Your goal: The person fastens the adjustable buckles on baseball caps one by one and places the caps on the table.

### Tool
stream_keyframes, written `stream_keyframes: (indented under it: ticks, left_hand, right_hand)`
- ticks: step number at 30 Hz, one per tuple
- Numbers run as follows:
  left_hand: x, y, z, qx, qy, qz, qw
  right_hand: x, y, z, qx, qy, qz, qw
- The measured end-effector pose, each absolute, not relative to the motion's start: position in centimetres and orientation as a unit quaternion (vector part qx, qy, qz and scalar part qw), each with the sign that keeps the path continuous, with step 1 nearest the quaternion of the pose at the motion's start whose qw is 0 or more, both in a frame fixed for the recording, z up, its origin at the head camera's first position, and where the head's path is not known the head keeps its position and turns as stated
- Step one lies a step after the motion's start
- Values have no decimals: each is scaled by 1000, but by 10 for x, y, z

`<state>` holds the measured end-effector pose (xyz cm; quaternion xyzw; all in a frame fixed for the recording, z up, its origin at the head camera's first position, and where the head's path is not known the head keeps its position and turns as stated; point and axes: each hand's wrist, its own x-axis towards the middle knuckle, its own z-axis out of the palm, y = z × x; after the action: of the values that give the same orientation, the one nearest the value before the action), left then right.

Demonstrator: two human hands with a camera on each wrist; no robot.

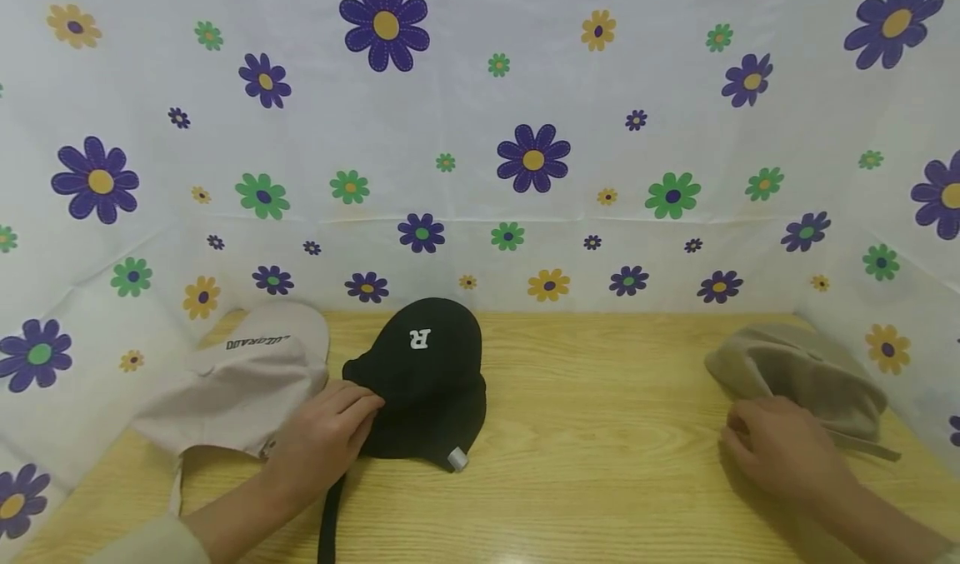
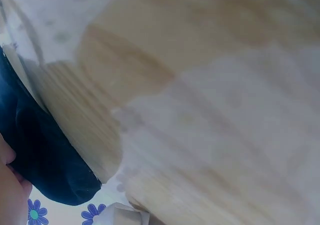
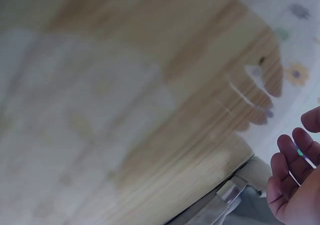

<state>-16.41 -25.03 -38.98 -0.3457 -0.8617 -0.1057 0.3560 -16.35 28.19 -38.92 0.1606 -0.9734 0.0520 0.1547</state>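
A black cap point(image 1: 427, 381) with a white letter R lies left of the middle in the head view, its strap trailing toward the front edge. My left hand point(image 1: 322, 431) pinches its left side; in the left wrist view, fingers point(image 2: 15, 185) show against the dark fabric point(image 2: 42, 150). Close by on the left is a pale beige cap point(image 1: 232, 389) with dark lettering, partly behind that hand. My right hand point(image 1: 787, 447) is at the front of an olive-tan cap point(image 1: 817, 372). Its fingers point(image 3: 285, 172) are loosely bent in the right wrist view, with nothing between them.
All three caps rest on a light wood-grain table point(image 1: 592, 431). A white cloth point(image 1: 465, 114) printed with flowers forms walls at the back and sides. Grey and metallic parts point(image 3: 225, 200) show beyond the table's edge in the right wrist view.
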Motion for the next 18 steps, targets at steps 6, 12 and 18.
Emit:
stream_keyframes:
  ticks: [6, 12, 18]
  left_hand:
    - [-165, -243, -388, -365, -847, -106, 371]
    - [-167, -237, -389, -373, -843, -114, 370]
    - [-167, -229, -389, -384, -829, -118, 389]
  right_hand:
    - [-163, 270, -389, 165, -971, 51, 166]
    - [-163, 262, -390, 168, -971, 64, 156]
    - [-163, 253, -393, 177, -969, 71, 160]
